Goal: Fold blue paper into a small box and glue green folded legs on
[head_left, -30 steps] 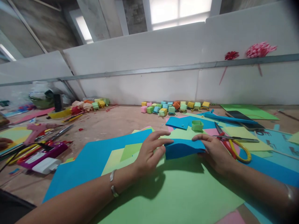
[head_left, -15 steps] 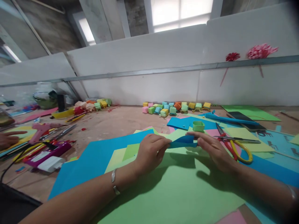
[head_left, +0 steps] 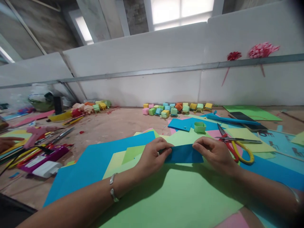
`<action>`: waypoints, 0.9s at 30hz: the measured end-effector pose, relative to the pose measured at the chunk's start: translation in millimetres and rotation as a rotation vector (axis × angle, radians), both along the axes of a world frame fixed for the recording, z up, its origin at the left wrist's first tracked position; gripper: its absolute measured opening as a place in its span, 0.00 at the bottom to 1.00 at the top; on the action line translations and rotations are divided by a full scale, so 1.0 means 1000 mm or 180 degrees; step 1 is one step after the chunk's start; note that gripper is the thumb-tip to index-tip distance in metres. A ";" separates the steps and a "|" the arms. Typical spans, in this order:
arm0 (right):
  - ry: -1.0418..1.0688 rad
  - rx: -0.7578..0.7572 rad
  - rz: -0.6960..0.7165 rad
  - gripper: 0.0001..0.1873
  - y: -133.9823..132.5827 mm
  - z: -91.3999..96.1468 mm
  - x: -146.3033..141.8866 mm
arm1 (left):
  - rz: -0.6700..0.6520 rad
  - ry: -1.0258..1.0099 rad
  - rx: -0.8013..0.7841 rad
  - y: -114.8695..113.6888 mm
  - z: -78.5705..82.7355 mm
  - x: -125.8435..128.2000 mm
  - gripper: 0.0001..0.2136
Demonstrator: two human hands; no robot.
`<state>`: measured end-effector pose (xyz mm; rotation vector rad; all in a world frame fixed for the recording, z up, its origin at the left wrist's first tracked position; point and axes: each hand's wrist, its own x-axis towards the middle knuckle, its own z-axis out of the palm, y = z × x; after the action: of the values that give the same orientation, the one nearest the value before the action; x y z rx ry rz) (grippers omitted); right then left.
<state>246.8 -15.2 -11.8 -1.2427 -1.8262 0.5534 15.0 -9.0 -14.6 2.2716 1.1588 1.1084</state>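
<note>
A strip of blue paper (head_left: 184, 154) is stretched between my two hands, its broad face turned toward me. My left hand (head_left: 154, 156) pinches its left end between thumb and fingers. At the upper right corner, my right hand (head_left: 215, 155) grips it the same way. Beneath them lies a large light green sheet (head_left: 175, 196). Just beyond the strip stands a small green paper box (head_left: 199, 127). Scissors with red and yellow handles (head_left: 247, 155) lie right of my right hand.
Small coloured paper cubes (head_left: 173, 111) line the wall. A pink glue gun (head_left: 35, 134) and a purple device with a white plug (head_left: 47, 161) lie left, near another person's hand (head_left: 9, 144). A dark phone (head_left: 247, 122) rests at right on coloured sheets.
The blue strip, folded edge-on and curved before, is now flattened and faces me. My right hand has closed from loosely spread fingers into a pinch on its corner.
</note>
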 end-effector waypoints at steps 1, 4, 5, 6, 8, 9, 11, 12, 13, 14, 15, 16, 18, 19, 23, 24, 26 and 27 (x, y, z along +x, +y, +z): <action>0.0009 -0.0050 -0.0022 0.15 0.001 0.000 0.000 | 0.0010 -0.0041 -0.0065 0.000 0.000 0.000 0.10; 0.0011 -0.0171 -0.0086 0.15 0.002 -0.001 0.001 | 0.0081 -0.0107 -0.0288 0.000 0.002 0.000 0.10; 0.0016 -0.0212 -0.0071 0.15 0.002 -0.001 0.001 | 0.0124 -0.0095 -0.0385 0.000 0.002 0.001 0.10; 0.0026 -0.0246 -0.0046 0.15 0.003 -0.001 0.002 | 0.0165 -0.0074 -0.0496 0.000 0.003 0.001 0.10; 0.0036 -0.0310 0.0025 0.15 0.003 -0.002 0.003 | 0.0237 -0.0017 -0.0744 0.000 0.004 0.001 0.10; 0.0022 -0.0341 0.0061 0.16 0.003 -0.002 0.004 | 0.0266 0.0014 -0.0861 0.000 0.005 0.001 0.10; -0.0075 -0.0387 0.0126 0.17 0.004 -0.004 0.005 | 0.0302 0.0078 -0.1015 0.001 0.005 0.001 0.10; -0.0157 -0.0403 0.0159 0.17 0.005 -0.005 0.005 | 0.0304 0.0128 -0.1038 0.001 0.005 0.001 0.10; -0.0256 -0.0413 0.0193 0.17 0.006 -0.006 0.005 | 0.0298 0.0192 -0.1028 0.002 0.005 0.001 0.10; -0.0364 -0.0407 0.0217 0.17 0.007 -0.007 0.005 | 0.0287 0.0264 -0.1007 0.002 0.005 0.001 0.09; -0.0479 -0.0394 0.0230 0.16 0.007 -0.009 0.005 | 0.0272 0.0346 -0.0987 0.002 0.004 0.001 0.09; -0.0598 -0.0376 0.0236 0.15 0.008 -0.010 0.005 | 0.0252 0.0439 -0.0972 0.002 0.004 0.001 0.09; -0.0820 -0.0332 0.0226 0.13 0.008 -0.011 0.005 | 0.0203 0.0618 -0.0947 0.001 0.003 0.001 0.10; -0.0919 -0.0318 0.0219 0.13 0.008 -0.012 0.004 | 0.0172 0.0702 -0.0918 0.001 0.002 0.001 0.11; -0.1233 -0.0288 0.0200 0.13 0.007 -0.014 0.004 | 0.0054 0.0985 -0.0637 0.001 0.000 0.001 0.11; -0.1306 -0.0261 0.0197 0.13 0.007 -0.015 0.003 | 0.0044 0.1032 -0.0567 0.001 0.000 0.001 0.11; -0.1442 -0.0152 0.0208 0.12 0.008 -0.016 0.004 | 0.0051 0.1093 -0.0481 0.002 -0.001 0.000 0.12; -0.1494 -0.0099 0.0224 0.11 0.009 -0.017 0.004 | 0.0065 0.1113 -0.0470 0.002 -0.001 0.000 0.13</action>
<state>250.4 -6.1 -29.0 -1.4196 -2.2620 0.3454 15.1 -7.1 -15.8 2.3999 1.3449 0.6206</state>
